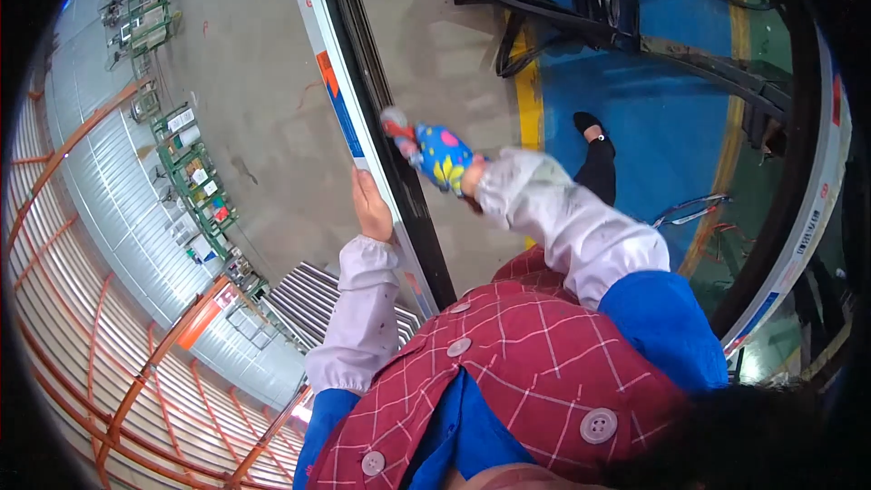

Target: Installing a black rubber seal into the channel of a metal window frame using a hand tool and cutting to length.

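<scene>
A large rectangular frame (327, 68), pale film on its outer face and dark grooved profiles inside, stands around the space in front of me. My left hand (372, 207) holds its left bar from the outer side; part of the fingers is hidden. My right hand (445, 157), in a blue glove with bright flowers, reaches across to the inner side of the same bar. Its fingers are closed round a small tool (396, 122) with a red part and a rounded pale end. That end is at the dark groove, and the tool's kind is blurred.
Black rubber strips (594, 0) hang in loops over a dark rail (699, 63) at the far right. A person's foot in a black shoe (588, 123) is on the blue floor. Stacked metal profiles (318, 295) lie left of me, and green racks (195, 172) stand farther left.
</scene>
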A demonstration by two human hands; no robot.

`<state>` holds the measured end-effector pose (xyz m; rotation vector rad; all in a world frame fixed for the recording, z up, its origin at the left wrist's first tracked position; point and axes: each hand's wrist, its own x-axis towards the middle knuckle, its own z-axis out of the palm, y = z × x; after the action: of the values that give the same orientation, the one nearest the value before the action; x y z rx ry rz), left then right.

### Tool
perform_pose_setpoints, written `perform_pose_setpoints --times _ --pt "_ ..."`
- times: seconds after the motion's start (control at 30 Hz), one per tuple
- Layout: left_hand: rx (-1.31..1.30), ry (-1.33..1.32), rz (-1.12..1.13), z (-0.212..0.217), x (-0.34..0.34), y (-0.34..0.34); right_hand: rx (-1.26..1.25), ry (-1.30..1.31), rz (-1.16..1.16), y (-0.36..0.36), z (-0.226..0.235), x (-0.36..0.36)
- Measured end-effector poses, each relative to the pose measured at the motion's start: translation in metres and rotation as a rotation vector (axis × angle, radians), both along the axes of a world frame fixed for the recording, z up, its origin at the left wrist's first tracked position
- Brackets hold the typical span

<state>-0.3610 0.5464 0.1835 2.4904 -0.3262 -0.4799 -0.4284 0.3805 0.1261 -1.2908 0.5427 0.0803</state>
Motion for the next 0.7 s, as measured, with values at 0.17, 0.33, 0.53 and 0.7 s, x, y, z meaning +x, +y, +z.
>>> perform_pose_setpoints --times 0.17,0.33,0.53,0.7 --pt "-0.038 0.037 0.023 0.006 -0.006 -0.015 -0.07 -0.099 -0.101 -0.073 -0.017 0.092" --pt "-0.081 0.057 0.056 0.008 -0.01 -0.021 0.008 0.059 -0.03 -0.147 0.005 0.142" --pt "-0.075 0.007 0.013 0.007 -0.009 -0.024 -0.03 -0.106 -0.044 -0.056 -0.015 0.056" --pt "-0.036 -0.121 0.023 0.002 -0.007 -0.026 -0.075 -0.132 0.268 0.053 0.007 -0.08"
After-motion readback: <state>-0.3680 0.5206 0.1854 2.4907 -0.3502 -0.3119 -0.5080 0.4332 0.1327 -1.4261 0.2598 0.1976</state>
